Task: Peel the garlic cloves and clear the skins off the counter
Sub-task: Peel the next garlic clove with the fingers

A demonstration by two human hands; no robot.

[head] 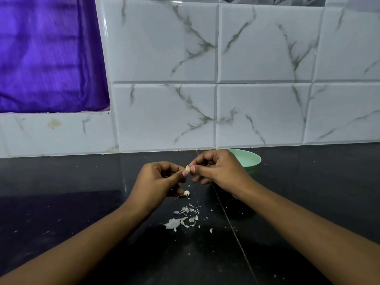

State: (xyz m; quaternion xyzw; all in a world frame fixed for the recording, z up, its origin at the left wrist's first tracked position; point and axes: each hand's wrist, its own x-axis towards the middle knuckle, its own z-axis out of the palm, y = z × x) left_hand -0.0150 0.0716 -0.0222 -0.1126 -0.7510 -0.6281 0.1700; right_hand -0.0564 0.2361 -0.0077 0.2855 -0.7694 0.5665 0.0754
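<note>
I'm watching thru the head cam. At centre frame, just above the dark bench [61,202], two hands are meeting fingertip to fingertip. The left hand [158,179], centre-left, is pinching a small pale garlic clove [187,167] btwn thumb and forefinger. The right hand [218,171], centre-right, is pinching the same clove from the other side, fingers curled in. So the clove is hanging in the air btwn both hands, not lying on the bench.

A second clove [186,193] is lying on the bench just below the left hand; I can't tell whether it's peeled. At lower centre, a scatter of white skins [183,220] is lying on the bench. A pale green bowl [248,159] is sitting behind the right hand, at the foot of the tiled wall [164,48]; its inside is hidden. Purple cloth [47,54] is filling the upper left.

I'm judging the step as peeling the held clove, w/ the clearing of skins not yet begun. The next move is prob. calling for a nail catching the skin's edge and pulling, while the other hand is bracing the clove firmly. It's small and could be slipping out.
</note>
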